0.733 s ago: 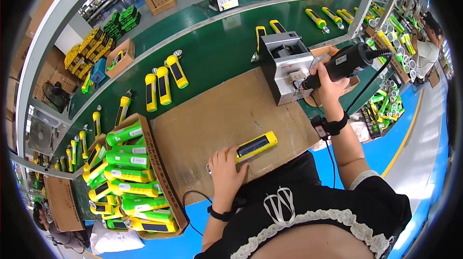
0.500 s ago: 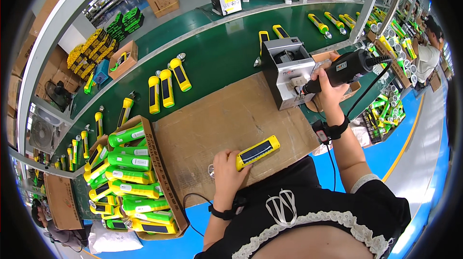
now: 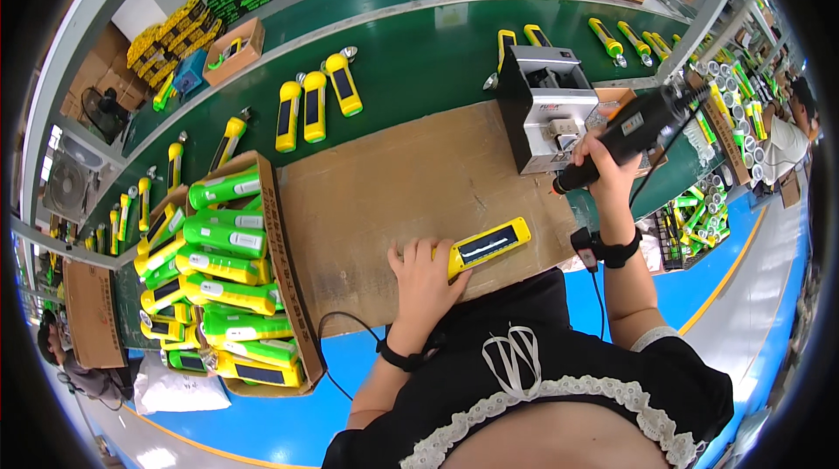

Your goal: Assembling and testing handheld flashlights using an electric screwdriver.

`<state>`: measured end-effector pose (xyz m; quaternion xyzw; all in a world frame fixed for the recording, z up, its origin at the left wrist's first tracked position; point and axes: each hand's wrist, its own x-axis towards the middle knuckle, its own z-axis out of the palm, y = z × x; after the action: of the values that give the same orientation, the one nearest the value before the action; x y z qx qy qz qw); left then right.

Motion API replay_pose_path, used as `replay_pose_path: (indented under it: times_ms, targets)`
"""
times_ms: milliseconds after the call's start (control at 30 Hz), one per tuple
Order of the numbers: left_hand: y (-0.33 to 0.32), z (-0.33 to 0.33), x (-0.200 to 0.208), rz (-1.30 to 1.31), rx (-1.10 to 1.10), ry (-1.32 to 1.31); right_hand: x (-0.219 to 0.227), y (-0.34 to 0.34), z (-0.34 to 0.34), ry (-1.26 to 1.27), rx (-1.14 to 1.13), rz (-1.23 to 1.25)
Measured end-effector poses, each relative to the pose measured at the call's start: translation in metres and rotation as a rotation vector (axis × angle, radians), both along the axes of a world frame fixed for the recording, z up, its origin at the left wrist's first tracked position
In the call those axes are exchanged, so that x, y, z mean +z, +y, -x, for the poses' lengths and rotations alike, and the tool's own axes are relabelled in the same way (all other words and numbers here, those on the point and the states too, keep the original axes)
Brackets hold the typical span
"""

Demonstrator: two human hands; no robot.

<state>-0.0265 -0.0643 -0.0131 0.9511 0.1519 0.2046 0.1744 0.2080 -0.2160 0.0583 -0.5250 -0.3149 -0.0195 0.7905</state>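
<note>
My left hand [image 3: 426,281] is closed around the head end of a yellow solar flashlight [image 3: 491,243], which lies on a cardboard sheet with its dark panel facing up. The silvery part seen earlier beside that hand is hidden now. In my right hand [image 3: 608,173] is a black electric screwdriver [image 3: 631,130], its tip pointing down and left, above the right part of the cardboard. The tip is apart from the flashlight. Just left of and beyond the screwdriver stands a grey metal screw feeder [image 3: 546,106]. Whether a screw sits on the tip is too small to tell.
A carton [image 3: 293,294] piled with green and yellow flashlights stands at the left. Several more flashlights [image 3: 315,106] lie along the green belt [image 3: 411,58]. Cables hang from both wrists. A black crate [image 3: 671,246] of parts is at the right, where another person [image 3: 786,150] sits.
My right hand has drawn the screwdriver off the front of the screw feeder, towards me. My left hand keeps its hold on the flashlight. The whole view has shifted slightly.
</note>
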Motion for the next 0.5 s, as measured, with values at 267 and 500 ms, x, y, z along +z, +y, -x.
replay_pose_path:
  times_ms: [267,500]
  targets:
    - [0.001,0.008,-0.002,0.035,0.023,-0.011,0.009,0.005,0.016,-0.240,-0.213,-0.092]
    - [-0.003,0.006,-0.009,0.054,0.005,-0.062,0.018,0.011,-0.020,-0.250,-0.379,-0.061]
